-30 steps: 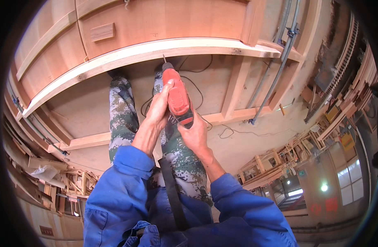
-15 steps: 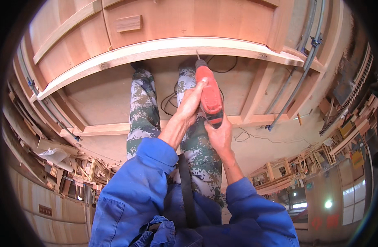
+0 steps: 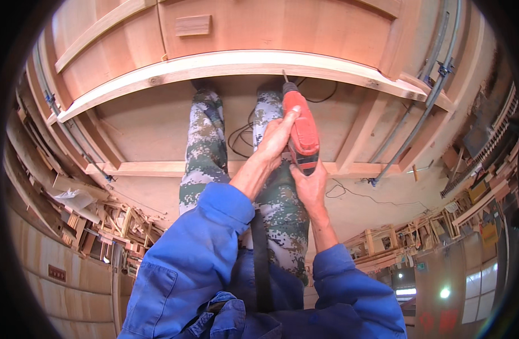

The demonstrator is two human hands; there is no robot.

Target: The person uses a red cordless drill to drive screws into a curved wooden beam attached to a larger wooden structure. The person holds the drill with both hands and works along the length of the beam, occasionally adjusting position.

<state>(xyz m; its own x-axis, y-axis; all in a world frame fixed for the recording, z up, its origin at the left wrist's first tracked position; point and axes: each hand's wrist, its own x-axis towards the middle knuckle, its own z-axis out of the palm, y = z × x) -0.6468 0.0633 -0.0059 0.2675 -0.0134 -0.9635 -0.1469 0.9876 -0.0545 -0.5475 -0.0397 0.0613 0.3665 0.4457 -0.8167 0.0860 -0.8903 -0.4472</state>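
Since the earlier frame, your drill [image 3: 300, 131] has stayed put, its bit at the pale wooden rail's [image 3: 225, 63] lower edge. Your left hand [image 3: 277, 138] lies along the drill's side, fingers pressed together. Your right hand [image 3: 309, 183] wraps its handle from below.

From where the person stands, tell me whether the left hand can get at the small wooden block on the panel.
Probably not without letting go: the left hand steadies the red drill, and the small wooden block sits beyond the pale curved rail.
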